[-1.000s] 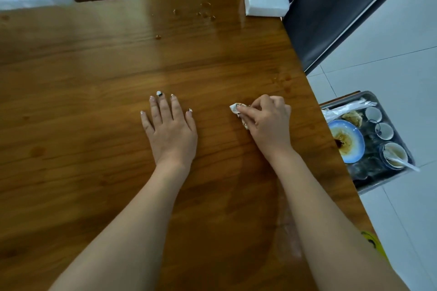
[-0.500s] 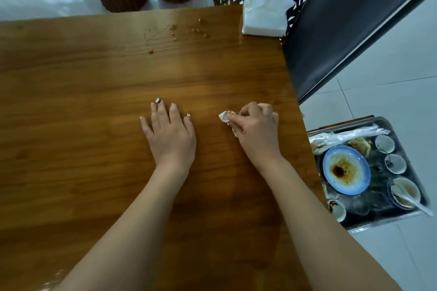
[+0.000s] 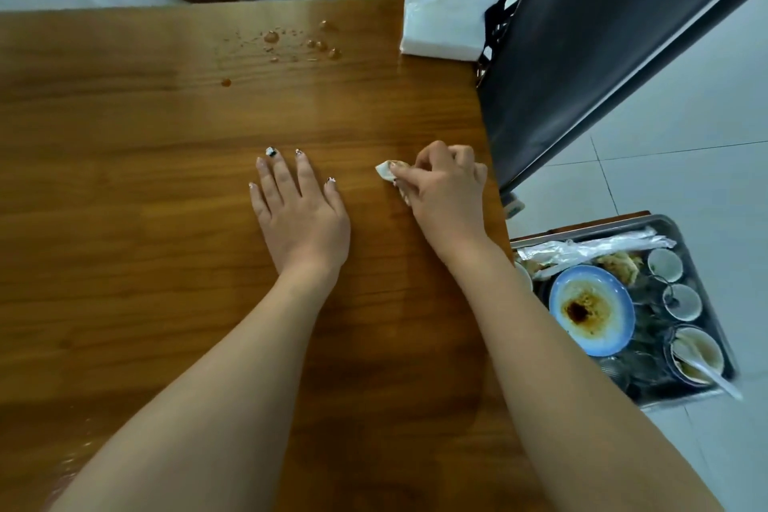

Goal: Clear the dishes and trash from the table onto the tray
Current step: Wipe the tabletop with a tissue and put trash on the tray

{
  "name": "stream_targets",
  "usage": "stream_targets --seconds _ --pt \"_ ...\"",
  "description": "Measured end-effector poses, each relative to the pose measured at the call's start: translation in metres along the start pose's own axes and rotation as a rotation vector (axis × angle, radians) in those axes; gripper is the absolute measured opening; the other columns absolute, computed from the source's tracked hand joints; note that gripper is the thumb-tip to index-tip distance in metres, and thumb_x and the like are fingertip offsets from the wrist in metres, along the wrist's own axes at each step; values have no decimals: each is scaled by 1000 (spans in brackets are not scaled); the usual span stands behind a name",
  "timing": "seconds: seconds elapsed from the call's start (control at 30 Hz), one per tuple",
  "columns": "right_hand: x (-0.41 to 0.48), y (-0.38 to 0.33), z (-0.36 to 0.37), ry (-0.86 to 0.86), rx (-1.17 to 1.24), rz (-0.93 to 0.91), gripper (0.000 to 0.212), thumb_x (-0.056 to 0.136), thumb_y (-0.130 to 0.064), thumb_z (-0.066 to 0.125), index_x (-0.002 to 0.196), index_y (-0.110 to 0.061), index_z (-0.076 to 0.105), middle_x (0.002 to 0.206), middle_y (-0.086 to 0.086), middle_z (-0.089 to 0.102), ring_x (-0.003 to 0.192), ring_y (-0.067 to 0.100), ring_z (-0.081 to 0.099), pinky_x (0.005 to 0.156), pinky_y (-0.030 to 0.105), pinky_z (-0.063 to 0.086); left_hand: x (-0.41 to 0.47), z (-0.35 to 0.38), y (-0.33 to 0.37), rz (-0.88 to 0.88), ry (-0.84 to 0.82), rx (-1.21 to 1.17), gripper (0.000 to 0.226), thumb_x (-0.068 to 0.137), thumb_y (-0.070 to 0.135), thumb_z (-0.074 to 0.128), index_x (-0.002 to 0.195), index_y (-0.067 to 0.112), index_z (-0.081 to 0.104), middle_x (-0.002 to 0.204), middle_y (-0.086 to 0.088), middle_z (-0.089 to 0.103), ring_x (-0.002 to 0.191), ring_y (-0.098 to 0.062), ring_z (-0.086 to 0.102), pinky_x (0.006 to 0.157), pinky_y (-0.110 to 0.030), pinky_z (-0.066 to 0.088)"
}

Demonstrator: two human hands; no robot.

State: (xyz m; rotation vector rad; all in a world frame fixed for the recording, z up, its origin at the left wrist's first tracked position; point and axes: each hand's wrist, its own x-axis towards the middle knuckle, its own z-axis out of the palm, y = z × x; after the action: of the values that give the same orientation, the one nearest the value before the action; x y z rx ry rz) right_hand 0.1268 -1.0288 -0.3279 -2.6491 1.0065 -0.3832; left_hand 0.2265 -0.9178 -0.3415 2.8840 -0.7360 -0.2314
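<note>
Right hand (image 3: 446, 195) round tissue (image 3: 386, 171) — napkins (image 3: 446, 15) beyond

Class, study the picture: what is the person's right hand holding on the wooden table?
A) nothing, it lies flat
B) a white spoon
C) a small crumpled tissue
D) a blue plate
C: the right hand has its fingers curled round a crumpled tissue against the table, while the left hand is the one lying flat.
</note>
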Motion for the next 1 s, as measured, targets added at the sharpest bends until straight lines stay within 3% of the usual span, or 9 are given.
stream_targets --seconds 0.1,0.17,0.27,0.4,0.57,0.8,0.93,1.0 --pt "-20 0 0 88 1 -15 18 81 -14 74 98 -18 76 91 7 62 94 34 53 74 40 38 -1 0 0 -7 3 -6 57 102 41 16 153 16 12 161 -10 2 148 -23 -7 118 -40 -7" --pt "-39 6 1 130 9 -12 20 78 -13 78 96 -19 76 87 6 61 93 30 48 71 40 40 0 0 0 -7 3 -17 56 102 41 16 153 16 12 161 -9 2 148 -23 -8 118 -39 -7" --pt "-48 14 1 113 34 -22 20 80 -17 75 99 -22 76 85 4 59 93 23 38 70 43 40 -1 -1 0 -1 9 -42 56 102 38 18 153 16 13 161 -9 2 148 -22 -8 118 -39 -8" --pt "-24 20 -5 100 39 -16 18 83 -21 72 101 -22 75 86 6 59 92 33 50 73 44 39 0 0 0 -6 13 -38 56 102 40 18 153 16 13 161 -9 2 148 -22 -8 118 -38 -8" --pt "7 29 -5 46 37 85 21 91 -26 62 109 -24 73 96 6 57 102 32 46 83 41 34 0 0 0 -12 20 -39 57 102 42 17 153 17 13 161 -8 2 148 -22 -7 118 -39 -7" --pt "-41 32 -8 103 24 65 21 83 -16 72 103 -20 75 86 7 56 92 33 50 75 43 38 -1 1 -1 -7 39 -64 57 102 41 19 152 16 16 161 -8 5 148 -21 -5 119 -38 -5" --pt "-64 42 -11 98 21 7 23 80 -16 74 102 -21 75 83 7 55 92 23 38 73 38 34 -2 0 0 -8 40 -77 56 102 41 20 152 16 17 161 -8 6 148 -21 -4 119 -38 -5" --pt "-55 43 -12 101 28 -10 20 81 -17 73 100 -21 76 82 6 55 92 25 41 73 38 33 -2 -1 -1 -6 45 -76 56 102 41 20 152 16 18 161 -8 6 148 -21 -4 119 -38 -5"
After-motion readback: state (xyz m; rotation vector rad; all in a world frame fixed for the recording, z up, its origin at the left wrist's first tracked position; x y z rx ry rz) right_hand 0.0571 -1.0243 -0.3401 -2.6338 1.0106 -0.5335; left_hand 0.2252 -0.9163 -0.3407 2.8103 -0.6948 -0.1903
